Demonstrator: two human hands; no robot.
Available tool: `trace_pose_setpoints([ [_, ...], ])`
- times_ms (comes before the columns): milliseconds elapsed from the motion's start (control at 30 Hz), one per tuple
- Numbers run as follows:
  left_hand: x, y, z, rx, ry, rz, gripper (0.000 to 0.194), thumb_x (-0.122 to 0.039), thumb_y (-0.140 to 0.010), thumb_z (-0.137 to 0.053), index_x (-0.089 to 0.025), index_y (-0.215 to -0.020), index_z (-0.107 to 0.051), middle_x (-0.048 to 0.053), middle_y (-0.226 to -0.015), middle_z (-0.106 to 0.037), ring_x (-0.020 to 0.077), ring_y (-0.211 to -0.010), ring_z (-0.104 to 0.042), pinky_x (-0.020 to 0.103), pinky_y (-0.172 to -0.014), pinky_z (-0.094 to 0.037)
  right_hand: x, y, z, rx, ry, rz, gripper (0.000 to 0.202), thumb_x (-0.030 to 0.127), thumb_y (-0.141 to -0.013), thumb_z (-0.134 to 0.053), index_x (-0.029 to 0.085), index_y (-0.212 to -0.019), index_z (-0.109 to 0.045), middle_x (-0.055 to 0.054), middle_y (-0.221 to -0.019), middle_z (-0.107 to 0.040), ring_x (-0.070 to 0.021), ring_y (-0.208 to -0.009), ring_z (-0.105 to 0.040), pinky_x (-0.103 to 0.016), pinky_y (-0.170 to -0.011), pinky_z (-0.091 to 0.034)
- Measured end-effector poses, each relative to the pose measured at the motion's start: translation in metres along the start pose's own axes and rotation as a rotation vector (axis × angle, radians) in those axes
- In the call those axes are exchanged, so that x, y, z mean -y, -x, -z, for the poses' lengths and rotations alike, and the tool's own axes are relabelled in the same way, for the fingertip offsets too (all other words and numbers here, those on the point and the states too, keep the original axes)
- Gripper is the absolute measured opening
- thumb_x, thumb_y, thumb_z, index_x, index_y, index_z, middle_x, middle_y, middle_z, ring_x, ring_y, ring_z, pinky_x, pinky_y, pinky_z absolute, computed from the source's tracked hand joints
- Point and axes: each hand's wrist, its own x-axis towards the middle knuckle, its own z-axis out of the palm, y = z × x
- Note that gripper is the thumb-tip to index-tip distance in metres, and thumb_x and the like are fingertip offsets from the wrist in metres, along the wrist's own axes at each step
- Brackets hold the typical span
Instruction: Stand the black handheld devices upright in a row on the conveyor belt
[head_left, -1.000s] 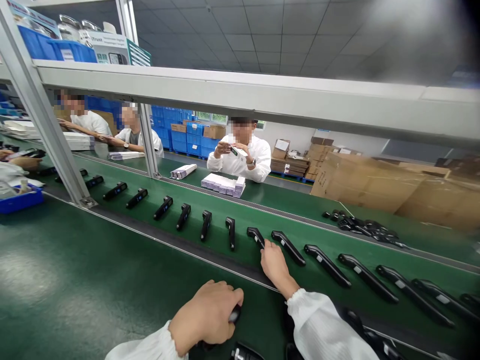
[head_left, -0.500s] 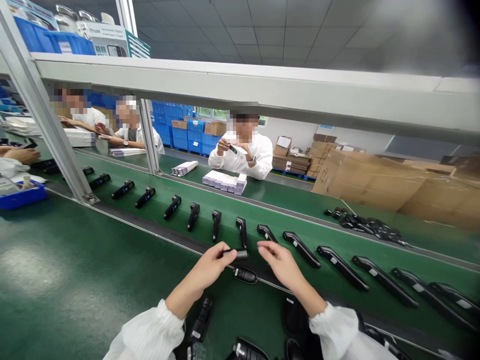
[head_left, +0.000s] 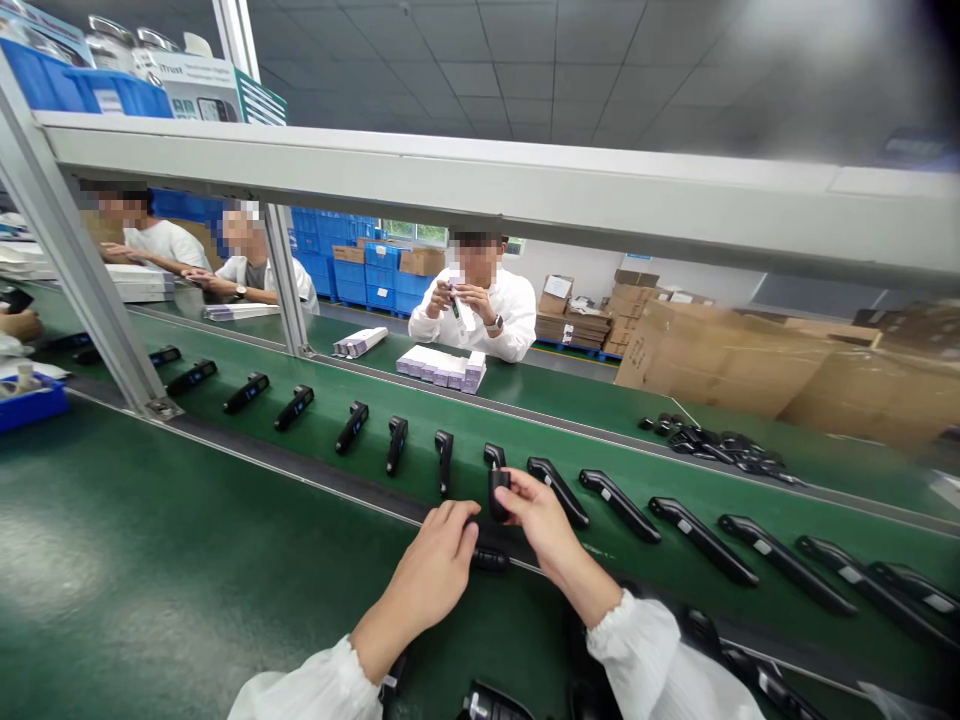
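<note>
My right hand pinches a short black cylindrical piece, held upright over the near edge of the green belt. Just to its left, my left hand is closed with the fingers curled. A small dark edge shows at its fingertips, but what it holds is mostly hidden. A black handheld device lies below the hands, partly covered by the left one. Behind the pinched piece is a black angled device on the belt. Another black device lies near the bottom edge.
Several black angled devices lie in a row along the green belt. A metal post and white shelf beam frame the view. A pile of black parts, stacked small boxes and co-workers are across the belt.
The right hand was empty and now holds the black cylindrical piece upright. The left hand, which held a dark cylinder, has turned palm down. The row of devices has shifted right in view.
</note>
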Motion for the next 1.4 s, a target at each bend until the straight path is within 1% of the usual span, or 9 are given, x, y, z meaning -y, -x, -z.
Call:
trace_pose_setpoints([
  [200, 0.002, 0.009, -0.003, 0.216, -0.547, -0.130, 0.037, -0.015, -0.089, -0.047, -0.024, -0.122, -0.060, 0.010, -0.127, -0.060, 0.0310, -0.118, -0.052, 0.045, -0.095, -0.044, -0.033, -0.033, 0.033, -0.060, 0.773, 0.049, 0.051, 0.027, -0.090, -0.049, 0.016, -0.139, -0.055, -0.013, -0.120, -0.062, -0.0260, -0.109, -0.060, -0.033, -0.086, -0.048],
  [433, -0.002, 0.002, 0.008, 0.188, -0.472, -0.046, 0.033, -0.023, -0.099, -0.030, -0.020, -0.089, -0.061, 0.010, -0.096, -0.067, 0.0261, -0.089, -0.063, 0.036, -0.076, -0.044, -0.038, -0.036, 0.028, -0.116, 1.353, 0.017, 0.050, 0.013, -0.092, -0.043, 0.005, -0.141, -0.048, -0.024, -0.121, -0.060, -0.0316, -0.112, -0.060, -0.037, -0.091, -0.046],
  [567, -0.004, -0.002, 0.019, 0.136, -0.352, 0.032, 0.028, -0.032, -0.099, -0.031, -0.023, -0.085, -0.054, 0.006, -0.086, -0.065, 0.0244, -0.082, -0.063, 0.032, -0.069, -0.041, -0.029, -0.041, 0.035, -0.111, 1.389, -0.014, 0.038, 0.015, -0.094, -0.041, 0.007, -0.126, -0.060, -0.022, -0.116, -0.062, -0.0301, -0.110, -0.060, -0.037, -0.092, -0.045],
  [700, -0.008, 0.002, 0.029, 0.131, -0.216, 0.123, 0.031, -0.043, -0.098, -0.031, -0.023, -0.083, -0.051, 0.001, -0.071, -0.062, 0.0214, -0.067, -0.063, 0.029, -0.059, -0.040, -0.004, -0.024, 0.040, -0.068, 1.373, 0.058, 0.053, 0.030, -0.095, -0.050, 0.009, -0.143, -0.046, -0.023, -0.138, -0.050, -0.0375, -0.129, -0.043, -0.047, -0.098, -0.041],
  [800, -0.010, 0.008, 0.032, 0.167, -0.115, 0.167, 0.035, -0.052, -0.094, -0.038, -0.023, -0.080, -0.051, -0.002, -0.063, -0.059, 0.0193, -0.061, -0.062, 0.026, -0.054, -0.039, 0.021, 0.006, 0.031, 0.314, 1.103, 0.274, 0.062, 0.042, -0.092, -0.057, 0.021, -0.148, -0.041, -0.013, -0.145, -0.047, -0.0301, -0.132, -0.043, -0.039, -0.103, -0.040],
  [933, -0.012, 0.017, 0.031, 0.226, -0.015, 0.195, 0.034, -0.054, -0.087, -0.048, -0.021, -0.076, -0.052, -0.003, -0.060, -0.057, 0.0187, -0.061, -0.062, 0.025, -0.054, -0.039, 0.039, 0.035, 0.005, 0.681, 0.813, 0.378, 0.032, 0.034, -0.090, -0.060, 0.027, -0.121, -0.066, -0.002, -0.105, -0.070, -0.0192, -0.094, -0.064, -0.028, -0.083, -0.047],
  [1067, -0.011, 0.031, 0.042, 0.125, -0.074, 0.196, 0.034, -0.052, -0.088, -0.048, -0.022, -0.074, -0.051, -0.003, -0.063, -0.054, 0.0167, -0.061, -0.055, 0.026, -0.056, -0.036, 0.036, 0.026, -0.003, 0.594, 0.765, 0.304, 0.019, 0.021, -0.088, -0.055, 0.023, -0.094, -0.072, 0.001, -0.077, -0.069, -0.0147, -0.068, -0.061, -0.024, -0.063, -0.043],
  [1200, -0.001, 0.053, 0.059, 0.099, -0.152, 0.233, 0.028, -0.048, -0.088, -0.050, -0.022, -0.078, -0.054, -0.003, -0.069, -0.055, 0.0165, -0.063, -0.051, 0.027, -0.058, -0.037, 0.029, 0.020, 0.001, 0.468, 0.773, 0.221, 0.019, 0.025, -0.090, -0.054, 0.021, -0.099, -0.070, -0.001, -0.080, -0.070, -0.0155, -0.071, -0.062, -0.025, -0.065, -0.045],
  [1400, 0.016, 0.069, 0.060, 0.164, -0.277, 0.165, 0.017, -0.037, -0.085, -0.054, -0.023, -0.092, -0.061, 0.001, -0.090, -0.062, 0.0200, -0.083, -0.057, 0.030, -0.074, -0.043, 0.009, 0.063, -0.037, 0.576, 1.070, 0.317, 0.034, 0.050, -0.086, -0.064, 0.024, -0.107, -0.068, -0.005, -0.103, -0.067, -0.0240, -0.093, -0.065, -0.032, -0.078, -0.048],
])
